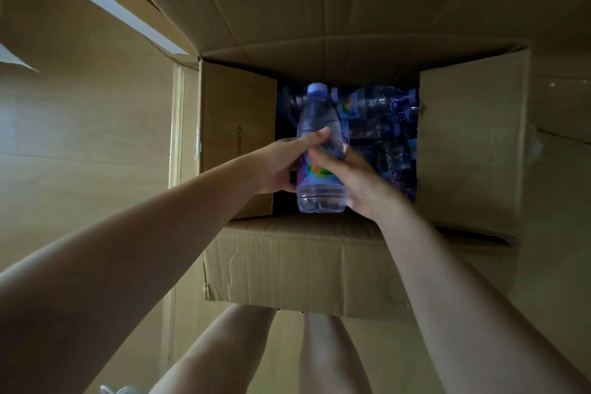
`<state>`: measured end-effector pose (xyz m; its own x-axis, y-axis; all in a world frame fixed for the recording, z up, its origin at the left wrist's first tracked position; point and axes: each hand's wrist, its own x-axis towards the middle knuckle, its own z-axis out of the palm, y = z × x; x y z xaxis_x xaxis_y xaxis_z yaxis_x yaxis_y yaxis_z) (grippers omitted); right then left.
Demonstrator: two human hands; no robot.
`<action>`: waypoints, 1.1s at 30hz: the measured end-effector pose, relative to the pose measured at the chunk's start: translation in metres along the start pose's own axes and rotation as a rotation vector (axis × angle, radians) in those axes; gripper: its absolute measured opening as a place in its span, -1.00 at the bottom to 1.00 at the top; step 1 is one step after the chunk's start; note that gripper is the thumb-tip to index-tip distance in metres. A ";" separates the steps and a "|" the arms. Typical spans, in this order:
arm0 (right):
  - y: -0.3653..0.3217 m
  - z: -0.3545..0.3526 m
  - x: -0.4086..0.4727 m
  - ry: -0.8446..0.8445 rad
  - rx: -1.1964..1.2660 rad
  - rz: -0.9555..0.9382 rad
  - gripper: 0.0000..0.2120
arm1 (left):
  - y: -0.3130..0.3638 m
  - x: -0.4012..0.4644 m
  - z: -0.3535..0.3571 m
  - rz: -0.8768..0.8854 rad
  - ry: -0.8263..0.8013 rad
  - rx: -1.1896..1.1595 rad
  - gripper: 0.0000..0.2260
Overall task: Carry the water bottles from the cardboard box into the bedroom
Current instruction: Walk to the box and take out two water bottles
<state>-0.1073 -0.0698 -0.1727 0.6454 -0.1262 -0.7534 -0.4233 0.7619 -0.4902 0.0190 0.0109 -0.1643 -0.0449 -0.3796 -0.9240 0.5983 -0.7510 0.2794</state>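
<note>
A clear water bottle point(319, 125) with a purple cap and a purple label is held above the open cardboard box point(303, 265). My left hand point(284, 166) grips it from the left, thumb across its front. My right hand point(355, 179) grips its lower half from the right. The bottle's cap points away from me. Down inside the box lie several more bottles point(383, 131) with the same purple labels, dim in the shadow.
The box's four flaps are folded outward; the far flap point(319, 9) is the largest. The box stands on a pale wood-look floor point(80, 121). My bare legs point(319, 355) are just below the near flap. A white baseboard strip point(105, 0) runs at the upper left.
</note>
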 end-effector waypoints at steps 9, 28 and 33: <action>0.015 -0.013 -0.011 0.040 0.165 0.082 -0.48 | 0.001 -0.007 0.024 -0.072 0.012 0.073 -0.44; 0.089 -0.049 0.126 -0.036 -1.325 0.349 -0.44 | 0.009 0.067 -0.054 0.459 0.513 0.645 -0.51; 0.105 -0.054 0.150 -0.187 -1.428 0.351 -0.53 | 0.001 0.082 -0.073 0.433 0.529 0.665 -0.52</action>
<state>-0.0893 -0.0432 -0.3605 0.4036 0.0941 -0.9101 -0.7517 -0.5330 -0.3884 0.0745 0.0183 -0.2585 0.5394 -0.5255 -0.6580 -0.1070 -0.8179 0.5654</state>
